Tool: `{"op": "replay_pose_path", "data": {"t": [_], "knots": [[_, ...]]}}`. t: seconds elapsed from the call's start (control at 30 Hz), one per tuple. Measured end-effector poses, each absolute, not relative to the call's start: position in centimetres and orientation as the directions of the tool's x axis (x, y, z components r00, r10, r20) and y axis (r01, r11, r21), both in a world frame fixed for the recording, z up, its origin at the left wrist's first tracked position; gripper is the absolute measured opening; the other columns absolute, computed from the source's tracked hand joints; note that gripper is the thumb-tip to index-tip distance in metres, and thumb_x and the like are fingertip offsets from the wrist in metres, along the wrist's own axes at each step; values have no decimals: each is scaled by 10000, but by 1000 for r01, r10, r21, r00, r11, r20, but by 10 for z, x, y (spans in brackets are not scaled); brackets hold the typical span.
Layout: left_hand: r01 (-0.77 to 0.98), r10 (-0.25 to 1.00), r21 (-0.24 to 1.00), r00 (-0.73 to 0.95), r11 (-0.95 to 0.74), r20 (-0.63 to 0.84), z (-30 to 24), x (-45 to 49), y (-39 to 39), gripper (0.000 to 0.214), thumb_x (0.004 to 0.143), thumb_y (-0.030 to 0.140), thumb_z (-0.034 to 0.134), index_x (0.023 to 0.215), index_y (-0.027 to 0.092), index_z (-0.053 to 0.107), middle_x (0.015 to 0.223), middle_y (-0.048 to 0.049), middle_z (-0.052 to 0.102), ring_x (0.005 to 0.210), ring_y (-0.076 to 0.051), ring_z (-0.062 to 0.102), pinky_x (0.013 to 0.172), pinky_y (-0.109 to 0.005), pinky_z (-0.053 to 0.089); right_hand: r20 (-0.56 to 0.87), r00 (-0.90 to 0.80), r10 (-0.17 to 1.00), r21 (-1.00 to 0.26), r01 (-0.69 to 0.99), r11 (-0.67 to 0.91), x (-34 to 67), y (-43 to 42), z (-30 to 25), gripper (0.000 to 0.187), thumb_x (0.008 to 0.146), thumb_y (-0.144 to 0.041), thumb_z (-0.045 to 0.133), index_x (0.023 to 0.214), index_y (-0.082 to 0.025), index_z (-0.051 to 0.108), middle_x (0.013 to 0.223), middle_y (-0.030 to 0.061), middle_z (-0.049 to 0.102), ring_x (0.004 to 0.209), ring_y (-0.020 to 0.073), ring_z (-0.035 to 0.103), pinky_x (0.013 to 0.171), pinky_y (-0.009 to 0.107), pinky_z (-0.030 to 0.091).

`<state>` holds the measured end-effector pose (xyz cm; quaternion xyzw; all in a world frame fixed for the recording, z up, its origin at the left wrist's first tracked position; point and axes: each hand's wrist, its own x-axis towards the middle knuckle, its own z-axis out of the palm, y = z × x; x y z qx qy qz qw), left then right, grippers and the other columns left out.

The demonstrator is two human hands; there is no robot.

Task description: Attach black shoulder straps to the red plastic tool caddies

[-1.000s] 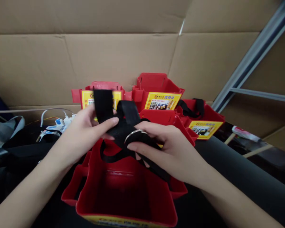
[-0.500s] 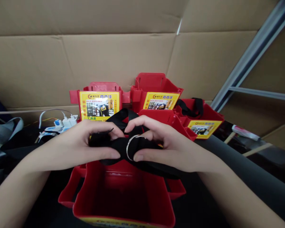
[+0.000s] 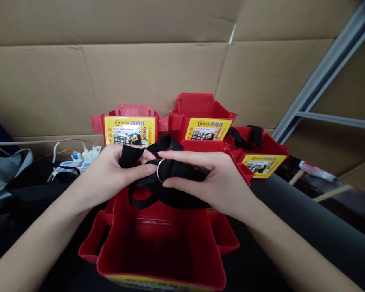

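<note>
Left hand (image 3: pixel 109 174) pinches the black strap (image 3: pixel 173 168) end; right hand (image 3: pixel 209 178) pinches its metal ring (image 3: pixel 159 170) (above the red box (image 3: pixel 158 239)).

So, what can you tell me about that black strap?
The black strap looks like flat woven webbing, bunched and folded, with a silvery metal ring threaded on it. The left hand pinches its loose end; the right hand grips the bunch beside the ring. A loop sags over the open red box below.
</note>
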<state>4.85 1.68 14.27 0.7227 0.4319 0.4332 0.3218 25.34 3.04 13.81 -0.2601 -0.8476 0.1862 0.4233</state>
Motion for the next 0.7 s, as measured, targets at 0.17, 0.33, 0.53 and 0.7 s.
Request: {"op": "replay_pose_path", "data": {"t": [0.17, 0.33, 0.53, 0.7], "knots": [[253, 906, 900, 332, -354, 263, 143, 52, 13, 118, 746, 308, 669, 774, 196, 645, 734, 43, 614, 718, -100, 560, 647, -173, 490, 654, -594, 469, -336, 327, 883, 252, 20, 139, 392, 805, -245, 597, 1195, -217, 571, 929, 12, 687, 776, 104, 639, 720, 232, 528], [264, 901, 887, 321, -380, 290, 145, 53, 9, 99, 766, 298, 650, 800, 208, 625, 726, 50, 577, 726, -95, 546, 663, -172, 482, 724, -571, 386, -146, 420, 896, 251, 12, 140, 398, 799, -214, 575, 1194, -166, 551, 902, 36, 645, 757, 102, 600, 672, 216, 507], [348, 839, 777, 368, -524, 401, 151, 52, 10, 128, 771, 288, 644, 870, 210, 618, 830, 14, 615, 767, -108, 566, 661, -173, 474, 620, -725, 300, 30, 403, 915, 258, 18, 141, 379, 856, -196, 481, 1235, -178, 472, 971, 39, 630, 810, 118, 596, 701, 232, 501], [359, 878, 804, 253, -475, 406, 148, 56, 11, 150, 731, 282, 667, 783, 176, 575, 729, 15, 575, 682, -112, 556, 575, -178, 457, 696, -663, 275, 171, 525, 833, 254, 21, 140, 258, 846, -223, 500, 1094, -161, 540, 1070, 97, 610, 943, 190, 577, 742, 302, 491]]}}
